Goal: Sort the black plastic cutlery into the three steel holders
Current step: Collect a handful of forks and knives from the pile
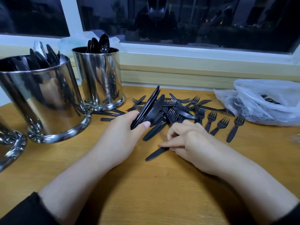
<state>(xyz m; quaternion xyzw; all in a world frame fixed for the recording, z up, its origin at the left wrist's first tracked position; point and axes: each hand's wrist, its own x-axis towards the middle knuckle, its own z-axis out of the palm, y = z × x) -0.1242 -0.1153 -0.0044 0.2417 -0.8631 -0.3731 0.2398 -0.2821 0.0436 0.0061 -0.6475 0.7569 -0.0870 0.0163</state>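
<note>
Wooden table (146,192) under dark window (178,18). Left hand (123,129) grips bunch of knives (149,108), blades up, over the cutlery pile (178,109). Right hand (190,140) pinches single knife (156,153) flat on table, just in front of pile. Steel holders: knife holder (43,101) and spoon holder (100,80) at left, third holder (11,148) at left edge. Plastic bag (266,103) at right w/ more cutlery.

No text, label, brand, number or sign can be read anywhere in this view.
</note>
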